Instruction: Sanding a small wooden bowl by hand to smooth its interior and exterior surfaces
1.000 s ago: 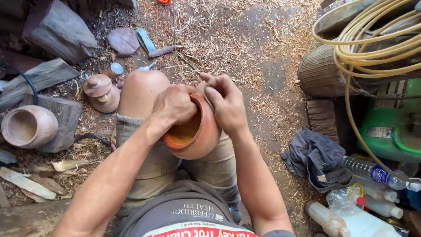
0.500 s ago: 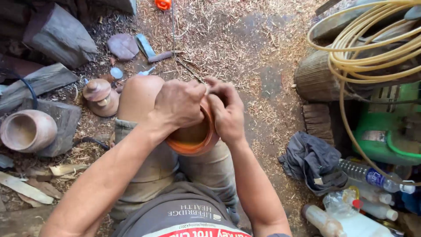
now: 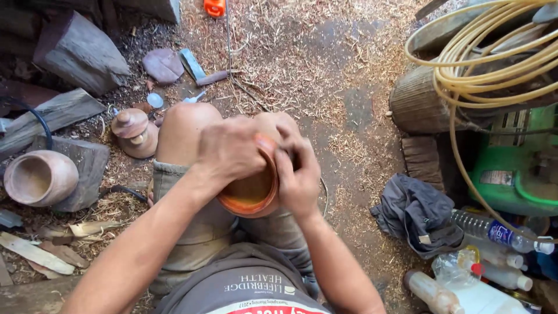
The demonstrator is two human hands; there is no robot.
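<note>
Orange wooden pot (image 3: 251, 195), both hands gripping

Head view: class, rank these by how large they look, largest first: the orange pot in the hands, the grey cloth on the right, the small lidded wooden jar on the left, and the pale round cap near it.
1. Grey cloth
2. Orange pot, partly covered by the hands and nearer the camera, so its rank against the cloth is unsure
3. Lidded jar
4. Round cap
</note>
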